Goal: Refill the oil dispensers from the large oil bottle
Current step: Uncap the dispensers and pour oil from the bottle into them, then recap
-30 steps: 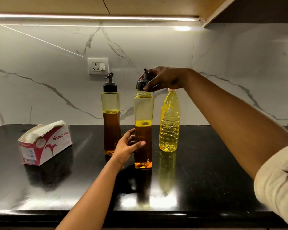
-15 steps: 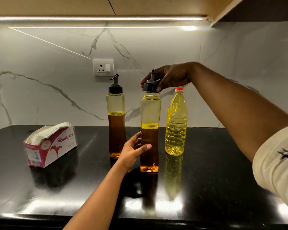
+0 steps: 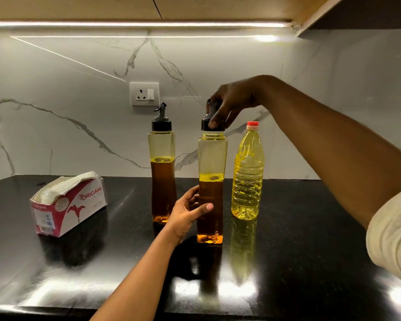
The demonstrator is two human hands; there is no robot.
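Black counter (image 3: pixel 310 239), glossy and finely speckled, throwing back white glare. The wall (image 3: pixel 56 100) is white marble run through with thin grey veins, and the socket (image 3: pixel 144 93) on it is white too. Now the near dispenser (image 3: pixel 212 156): clear with a yellowish tinge, amber-brown oil below, a bright yellow band on top, cap (image 3: pixel 205 125) black. The far dispenser (image 3: pixel 161 147) shows the same amber-brown under yellow, with a black top. The large oil bottle (image 3: pixel 248 181) is pale lemon yellow all through and ribbed, with a red lid (image 3: pixel 252 123). The tissue box (image 3: pixel 79 205) is white and crimson with a red flower print, its tissues (image 3: pixel 65 188) white. A cream sleeve (image 3: pixel 389 232) carries a small dark mark.
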